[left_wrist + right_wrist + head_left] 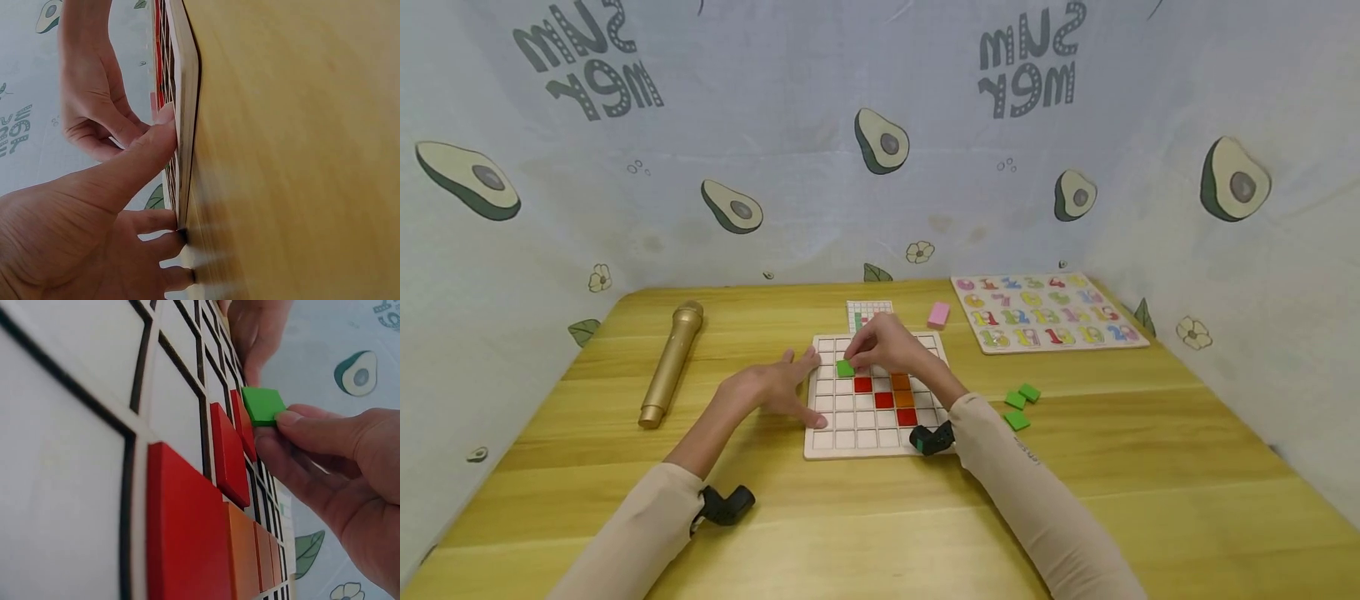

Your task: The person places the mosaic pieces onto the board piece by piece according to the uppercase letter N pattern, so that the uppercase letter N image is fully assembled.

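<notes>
And here's the right hand [886, 343], pinching a green square tile [845, 369] over the far-left part of the wooden grid board [845, 438]! The left hand [772, 387], fingers spread, steadies nothing but rests its thumb on the board's left edge. Red tiles [884, 401] step diagonally nearby (3 loose green tiles [1017, 420] lie right).

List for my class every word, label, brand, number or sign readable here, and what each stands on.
"sum / mer": mirrored, on two lines, twice in the head view on the backdrop cloth.
"1", "4", "7", "11": on the number board; its other numerals are too small or blurred to be sure of.
Small dark lettering on the right sleeve: too small to read.
</notes>
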`<action>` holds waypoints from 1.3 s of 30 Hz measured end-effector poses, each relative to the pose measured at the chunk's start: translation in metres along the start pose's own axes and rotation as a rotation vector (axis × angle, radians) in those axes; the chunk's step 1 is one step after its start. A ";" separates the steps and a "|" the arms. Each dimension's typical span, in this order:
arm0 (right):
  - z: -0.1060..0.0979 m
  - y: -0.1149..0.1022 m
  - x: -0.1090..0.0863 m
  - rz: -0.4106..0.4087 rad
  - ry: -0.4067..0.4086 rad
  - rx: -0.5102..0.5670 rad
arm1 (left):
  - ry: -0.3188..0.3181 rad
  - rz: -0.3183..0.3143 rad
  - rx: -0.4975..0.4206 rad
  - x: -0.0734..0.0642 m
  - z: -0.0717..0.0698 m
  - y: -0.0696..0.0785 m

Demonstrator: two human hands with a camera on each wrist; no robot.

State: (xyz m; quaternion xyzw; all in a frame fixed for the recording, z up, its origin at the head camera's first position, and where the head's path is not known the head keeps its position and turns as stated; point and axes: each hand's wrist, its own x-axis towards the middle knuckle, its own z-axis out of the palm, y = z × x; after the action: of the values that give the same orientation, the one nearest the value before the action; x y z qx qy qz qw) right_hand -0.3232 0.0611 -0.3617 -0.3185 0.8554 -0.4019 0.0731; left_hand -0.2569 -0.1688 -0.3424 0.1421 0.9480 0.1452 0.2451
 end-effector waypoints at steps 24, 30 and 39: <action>0.005 -0.005 -0.004 -0.061 -0.057 -0.211 | -0.004 0.012 0.006 0.001 0.000 -0.002; 0.004 -0.005 -0.005 -0.071 -0.059 -0.219 | -0.004 0.001 0.005 0.001 0.000 -0.001; -0.023 -0.006 -0.021 -0.112 -0.043 -0.206 | 0.002 0.006 0.010 0.000 0.002 -0.001</action>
State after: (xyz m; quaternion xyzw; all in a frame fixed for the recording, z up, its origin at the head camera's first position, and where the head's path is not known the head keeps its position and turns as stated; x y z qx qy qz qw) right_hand -0.3125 0.0854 -0.3450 -0.3802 0.8713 -0.3083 0.0357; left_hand -0.2561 -0.1691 -0.3449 0.1461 0.9485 0.1413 0.2431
